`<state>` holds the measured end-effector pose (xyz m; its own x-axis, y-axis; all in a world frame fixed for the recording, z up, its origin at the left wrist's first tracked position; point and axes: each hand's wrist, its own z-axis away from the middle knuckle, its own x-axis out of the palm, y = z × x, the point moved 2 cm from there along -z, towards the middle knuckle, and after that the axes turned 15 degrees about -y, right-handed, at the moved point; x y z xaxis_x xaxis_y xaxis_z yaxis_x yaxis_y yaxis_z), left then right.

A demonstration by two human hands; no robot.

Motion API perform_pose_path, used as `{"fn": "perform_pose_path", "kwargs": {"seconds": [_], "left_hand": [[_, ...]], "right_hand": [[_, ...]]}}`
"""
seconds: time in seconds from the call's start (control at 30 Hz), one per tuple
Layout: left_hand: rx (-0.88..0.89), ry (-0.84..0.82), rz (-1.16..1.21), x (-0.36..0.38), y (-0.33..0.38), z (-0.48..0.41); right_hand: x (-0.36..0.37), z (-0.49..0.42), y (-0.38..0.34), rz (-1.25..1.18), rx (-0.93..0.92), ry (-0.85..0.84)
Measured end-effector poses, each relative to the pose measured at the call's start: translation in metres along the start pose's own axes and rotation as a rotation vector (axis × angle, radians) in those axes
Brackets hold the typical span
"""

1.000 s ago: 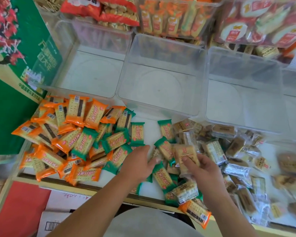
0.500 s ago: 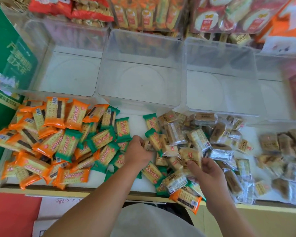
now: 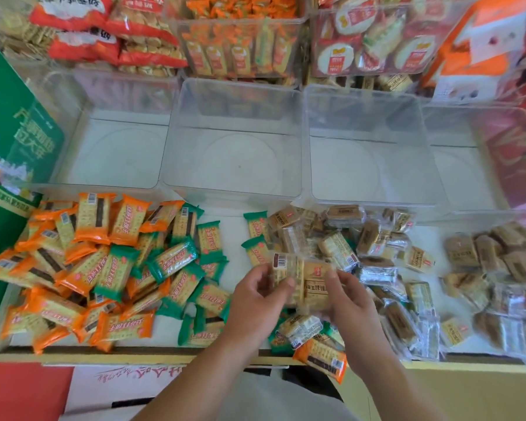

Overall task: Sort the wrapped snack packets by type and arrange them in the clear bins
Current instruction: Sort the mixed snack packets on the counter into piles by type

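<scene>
Two clear-wrapped packets [image 3: 315, 284] raised off the heap [image 3: 377, 247] now, against only one a second ago. Pinched side by side: left hand [image 3: 257, 299] curled on the barcoded one, right hand [image 3: 351, 303] clamped on its neighbour. Gathering one type, apparently. Nothing yet in the clear bins [image 3: 234, 196]; orange and green packets [image 3: 104, 268] lying unsorted alongside.

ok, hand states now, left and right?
Left hand: pinches the barcode-side clear packet.
Right hand: holds the tan-label clear packet.
</scene>
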<state>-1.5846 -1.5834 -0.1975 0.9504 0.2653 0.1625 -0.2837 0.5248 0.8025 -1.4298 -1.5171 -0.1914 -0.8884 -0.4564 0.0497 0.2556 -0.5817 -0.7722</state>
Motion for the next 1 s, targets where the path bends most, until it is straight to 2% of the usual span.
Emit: {"fn": "perform_pose_path", "kwargs": {"seconds": [0.2, 0.27, 0.37, 0.43, 0.5, 0.53, 0.7, 0.8, 1.0], "left_hand": [[0.116, -0.160, -0.148, 0.030, 0.013, 0.003], [0.177, -0.218, -0.289, 0.043, 0.013, -0.001], [0.182, -0.263, -0.445, 0.046, 0.007, -0.014], [0.157, -0.124, -0.474, 0.036, 0.004, -0.030], [0.123, 0.090, -0.593, 0.019, -0.001, -0.056], [0.093, 0.146, -0.649, 0.014, -0.005, -0.069], [-0.171, 0.147, -0.796, 0.010, -0.013, -0.125], [-0.153, 0.161, -0.738, 0.013, -0.011, -0.132], [-0.011, 0.140, -0.355, 0.012, 0.007, -0.093]], "right_hand": [[-0.018, 0.014, -0.001, -0.051, -0.015, -0.009], [-0.021, 0.017, 0.000, -0.069, -0.002, -0.018], [-0.032, 0.020, -0.003, -0.055, -0.019, 0.077], [-0.043, 0.023, -0.006, -0.075, -0.018, 0.138], [-0.054, 0.026, -0.007, -0.068, -0.038, 0.180], [-0.058, 0.027, -0.007, -0.056, -0.045, 0.193], [-0.068, 0.026, 0.003, -0.005, -0.030, 0.200], [-0.069, 0.028, 0.001, -0.029, -0.037, 0.177], [-0.076, 0.030, -0.008, 0.042, -0.011, 0.219]]}}
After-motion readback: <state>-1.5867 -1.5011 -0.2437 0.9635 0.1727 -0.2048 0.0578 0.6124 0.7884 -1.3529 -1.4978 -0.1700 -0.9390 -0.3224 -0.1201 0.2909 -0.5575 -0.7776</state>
